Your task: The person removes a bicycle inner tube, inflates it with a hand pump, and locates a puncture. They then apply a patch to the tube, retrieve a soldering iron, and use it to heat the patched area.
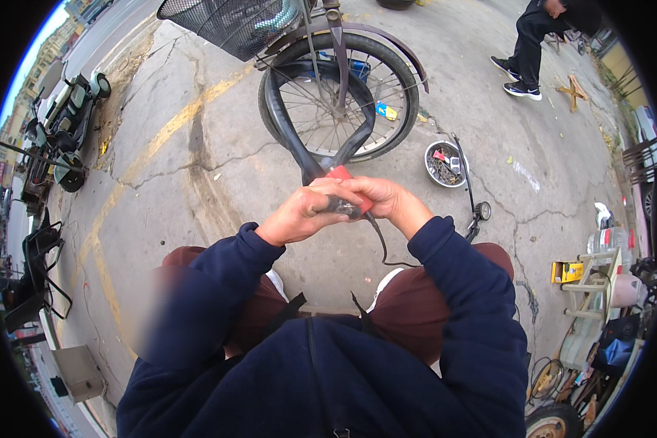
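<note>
Both hands are closed together in front of me around a red hand tool [340,173] with a black cord. My left hand [298,213] wraps its fingers over a dark, scuffed part at the near end. My right hand [388,198] grips the red body from the other side. At the tool's far end lies a black bicycle inner tube [293,140], pulled out in a long loop over the wheel. Whether the tool touches the rubber is hidden. Behind it stands a spoked bicycle wheel [409,95] with its tyre.
A bowl [428,174] of small parts stands right of the wheel, beside a floor pump [482,211]. The bicycle carries a wire basket [212,25]. A person [531,47] stands far right. A wooden stool [593,288] and clutter line the right; scooters [58,131] stand left.
</note>
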A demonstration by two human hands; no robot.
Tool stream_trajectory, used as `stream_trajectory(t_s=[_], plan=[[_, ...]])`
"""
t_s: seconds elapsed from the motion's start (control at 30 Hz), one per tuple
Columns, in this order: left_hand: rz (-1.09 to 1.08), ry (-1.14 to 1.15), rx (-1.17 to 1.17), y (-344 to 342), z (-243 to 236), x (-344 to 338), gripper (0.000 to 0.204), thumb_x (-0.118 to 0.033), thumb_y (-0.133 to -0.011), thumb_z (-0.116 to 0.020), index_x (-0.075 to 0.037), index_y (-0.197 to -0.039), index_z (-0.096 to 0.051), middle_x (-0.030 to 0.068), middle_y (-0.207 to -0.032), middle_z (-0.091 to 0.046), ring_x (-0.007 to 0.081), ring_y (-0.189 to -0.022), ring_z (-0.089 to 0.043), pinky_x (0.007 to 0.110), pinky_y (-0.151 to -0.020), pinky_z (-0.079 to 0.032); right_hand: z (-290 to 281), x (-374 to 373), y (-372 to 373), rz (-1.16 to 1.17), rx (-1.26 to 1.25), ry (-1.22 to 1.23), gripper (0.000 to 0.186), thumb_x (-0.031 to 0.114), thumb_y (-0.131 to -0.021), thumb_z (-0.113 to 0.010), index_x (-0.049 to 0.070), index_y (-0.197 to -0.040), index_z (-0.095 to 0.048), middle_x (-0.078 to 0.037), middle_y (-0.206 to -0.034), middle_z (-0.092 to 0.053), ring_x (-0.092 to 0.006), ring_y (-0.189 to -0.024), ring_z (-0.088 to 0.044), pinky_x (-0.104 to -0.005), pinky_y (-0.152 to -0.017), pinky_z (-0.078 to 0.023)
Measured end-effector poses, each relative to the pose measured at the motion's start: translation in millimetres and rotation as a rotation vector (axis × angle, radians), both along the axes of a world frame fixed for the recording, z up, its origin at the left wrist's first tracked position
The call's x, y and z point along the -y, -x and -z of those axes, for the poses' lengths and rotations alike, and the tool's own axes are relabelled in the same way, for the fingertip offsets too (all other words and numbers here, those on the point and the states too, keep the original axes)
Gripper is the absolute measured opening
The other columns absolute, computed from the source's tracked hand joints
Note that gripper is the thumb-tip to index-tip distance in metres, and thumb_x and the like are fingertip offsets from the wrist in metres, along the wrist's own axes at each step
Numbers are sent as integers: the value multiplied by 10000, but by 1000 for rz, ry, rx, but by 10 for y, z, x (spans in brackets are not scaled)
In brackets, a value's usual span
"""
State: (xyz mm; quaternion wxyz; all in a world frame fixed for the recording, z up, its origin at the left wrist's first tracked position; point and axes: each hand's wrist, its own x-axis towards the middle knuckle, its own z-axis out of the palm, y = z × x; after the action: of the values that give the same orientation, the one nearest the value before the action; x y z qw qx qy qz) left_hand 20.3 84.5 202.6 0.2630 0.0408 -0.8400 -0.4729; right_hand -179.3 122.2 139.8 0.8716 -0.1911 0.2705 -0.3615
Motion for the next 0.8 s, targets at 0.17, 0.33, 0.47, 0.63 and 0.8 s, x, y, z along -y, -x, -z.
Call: stream_trajectory(t_s=[0.17, 0.33, 0.47, 0.63, 0.8], plan=[[-239, -86, 32, -18, 132, -36, 173, 29, -788, -703, 1, -958, -697, 98, -1044, -693, 242, -932, -655, 317, -778, -522, -331, -209, 133, 319, -570, 37, 421, 273, -845, -723, 29, -1146, -559, -83, -1031, -646, -148, -796, -651, -301, -682, -558], [-296, 91, -40, 48, 242, -38, 221, 61, -796, -676, -1, -1008, -692, 106, -1053, -692, 233, -882, -669, 297, -737, -536, -725, -583, 58, 674, -560, 187, 400, 248, -861, -698, 12, -1139, -534, -131, -1015, -654, -154, -745, -633, -293, -624, -532], [-318, 34, -36, 156, 281, -45, 243, 67, -779, -680, -8, -1010, -679, 125, -1081, -689, 284, -920, -680, 325, -749, -552, -717, -744, -193, 790, -498, 299, 379, 235, -870, -679, -2, -1131, -539, -151, -1056, -647, -164, -752, -617, -307, -673, -512], [-284, 40, -46, 206, 288, -72, 336, 138, -766, -605, -6, -1060, -678, 112, -1091, -692, 243, -905, -687, 291, -756, -549, -631, -765, -294, 783, -447, 293, 340, 235, -865, -680, 7, -1101, -590, -140, -1073, -658, -176, -850, -642, -317, -766, -506], [-291, 148, -15, 229, 321, -86, 364, 130, -721, -604, -25, -1041, -682, 117, -1105, -687, 280, -924, -687, 321, -766, -556, -621, -775, -261, 756, -418, 314, 319, 253, -859, -677, 3, -1046, -613, -141, -1042, -672, -192, -900, -654, -323, -796, -504]])
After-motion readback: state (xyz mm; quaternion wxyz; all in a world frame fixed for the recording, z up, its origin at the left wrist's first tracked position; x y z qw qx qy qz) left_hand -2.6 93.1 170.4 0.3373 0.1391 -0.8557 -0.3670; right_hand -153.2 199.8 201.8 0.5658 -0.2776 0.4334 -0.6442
